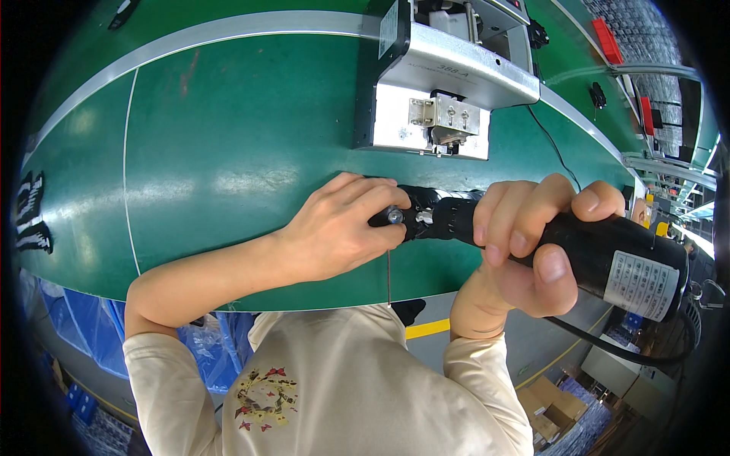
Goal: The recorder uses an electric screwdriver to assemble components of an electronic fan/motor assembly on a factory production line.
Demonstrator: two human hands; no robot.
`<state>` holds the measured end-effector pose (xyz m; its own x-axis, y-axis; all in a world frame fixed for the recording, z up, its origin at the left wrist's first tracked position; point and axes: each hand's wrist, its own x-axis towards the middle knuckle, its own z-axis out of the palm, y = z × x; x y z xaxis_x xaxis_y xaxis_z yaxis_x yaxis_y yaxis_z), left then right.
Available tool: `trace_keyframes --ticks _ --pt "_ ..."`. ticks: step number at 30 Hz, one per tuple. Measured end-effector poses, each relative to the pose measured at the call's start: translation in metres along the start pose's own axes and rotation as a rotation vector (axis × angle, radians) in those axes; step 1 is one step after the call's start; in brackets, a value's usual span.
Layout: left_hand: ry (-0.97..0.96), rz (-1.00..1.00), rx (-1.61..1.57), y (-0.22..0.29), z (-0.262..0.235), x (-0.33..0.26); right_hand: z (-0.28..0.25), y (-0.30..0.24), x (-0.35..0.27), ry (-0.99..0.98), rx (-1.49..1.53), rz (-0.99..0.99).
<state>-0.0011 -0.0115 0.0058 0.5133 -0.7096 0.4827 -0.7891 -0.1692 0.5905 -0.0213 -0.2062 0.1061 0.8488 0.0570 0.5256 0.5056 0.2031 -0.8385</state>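
Observation:
My right hand [528, 247] is wrapped round the thick black body of a corded electric screwdriver [582, 247], held sideways with its nose toward the left. A short metal bit [424, 217] sticks out of that nose, close to a black part [411, 199] at the middle of the bench. My left hand [342, 224] is closed over the left end of this black part, its fingers curled and pressed on it. A small round metal piece [395, 216] shows by the fingertips. My fingers hide most of the part, and I cannot tell whether the bit touches it.
Beyond my hands stands a silver and black metal screw feeder [464, 64] on the green bench [228, 137]. The screwdriver's black cable [608, 348] loops down at the right. Black-and-white striped items [32, 213] lie at the far left. An open cardboard box [549, 406] sits below right.

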Motion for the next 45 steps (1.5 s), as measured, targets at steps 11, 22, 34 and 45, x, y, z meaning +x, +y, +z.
trace_keyframes --ticks 11,22,34,45 --pt "-0.005 -0.016 -0.042 -0.001 0.001 -0.001 0.005 0.002 -0.001 0.016 -0.030 0.044" --pt "0.025 -0.026 -0.051 0.000 0.003 -0.001 0.022 0.004 -0.005 -0.004 -0.149 0.040" --pt "-0.005 -0.035 -0.075 0.001 0.001 -0.002 0.009 0.005 -0.003 0.006 -0.015 0.039" --pt "-0.070 -0.021 -0.083 0.001 -0.001 0.004 -0.019 -0.022 0.045 -0.017 -0.055 -0.172"
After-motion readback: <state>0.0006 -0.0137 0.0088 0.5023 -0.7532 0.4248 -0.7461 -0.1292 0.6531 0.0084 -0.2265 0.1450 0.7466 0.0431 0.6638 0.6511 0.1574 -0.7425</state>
